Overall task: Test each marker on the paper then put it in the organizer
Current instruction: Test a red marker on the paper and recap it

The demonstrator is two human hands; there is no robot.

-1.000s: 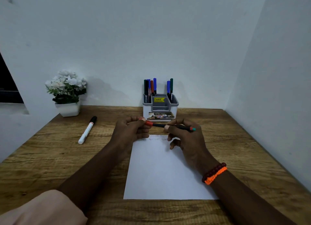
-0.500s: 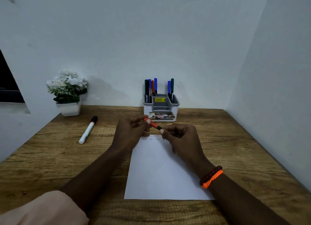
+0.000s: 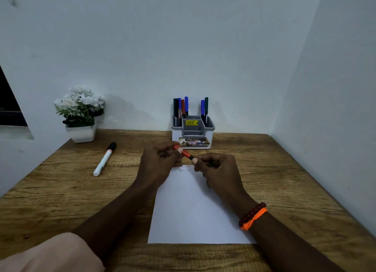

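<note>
A red-capped marker [image 3: 185, 153] with a dark barrel is held slantwise above the far edge of a white sheet of paper [image 3: 193, 210], its cap end raised to the left. The paper lies flat on the wood, faint zigzag scribbles [image 3: 181, 169] along its top edge. Behind it, against the wall, stands a grey-and-white organizer [image 3: 192, 135] holding upright markers: five in its left compartment [image 3: 180, 111], two in its right [image 3: 204, 109]. A white marker with a black cap [image 3: 104, 159] lies apart, to the left.
</note>
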